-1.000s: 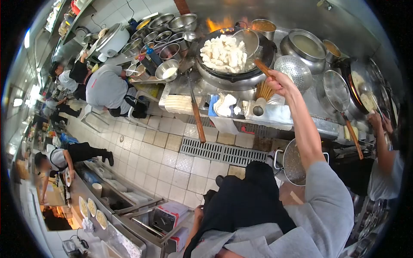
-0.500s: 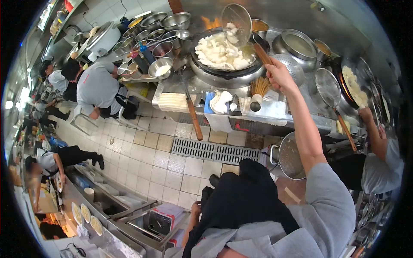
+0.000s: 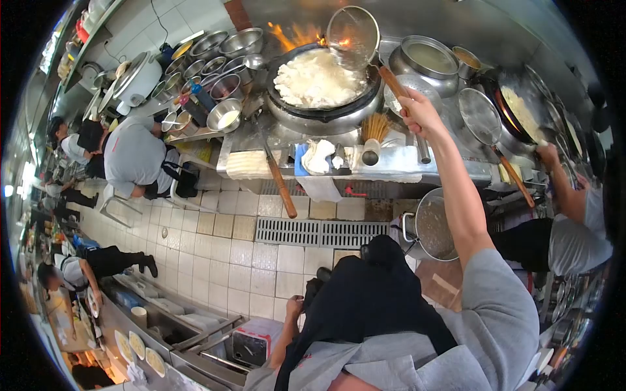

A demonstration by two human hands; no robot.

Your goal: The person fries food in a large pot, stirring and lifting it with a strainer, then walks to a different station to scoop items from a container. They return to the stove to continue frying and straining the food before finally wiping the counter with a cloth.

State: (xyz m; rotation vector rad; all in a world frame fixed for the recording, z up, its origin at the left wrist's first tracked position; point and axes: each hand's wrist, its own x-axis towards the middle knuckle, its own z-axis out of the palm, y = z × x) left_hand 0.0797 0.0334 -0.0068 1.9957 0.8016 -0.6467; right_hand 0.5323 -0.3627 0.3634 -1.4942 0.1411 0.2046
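Observation:
My right hand (image 3: 418,112) is closed around the wooden handle of a round wire-mesh strainer (image 3: 353,36). The strainer is tilted at the right rim of a large wok (image 3: 279,98), its lower edge by the food. Pale white pieces of food (image 3: 319,79), blurred by steam or foam, fill the wok. Orange flames (image 3: 293,36) rise behind it. Low beside my body, my left hand (image 3: 295,306) has curled fingers against something dark; what it holds, if anything, is hidden.
A wood-handled ladle or spatula (image 3: 280,186) juts over the counter's front edge. A bamboo brush (image 3: 375,130) and cloths (image 3: 317,158) lie before the wok. Steel bowls (image 3: 228,116) stand left. A co-worker (image 3: 580,221) works at another wok on the right. A pot (image 3: 437,225) sits low near my right arm.
White pieces that sat in the strainer are no longer plainly visible there. The food in the wok looks foamier, and the flames are larger. The camera view has shifted, moving the counter left.

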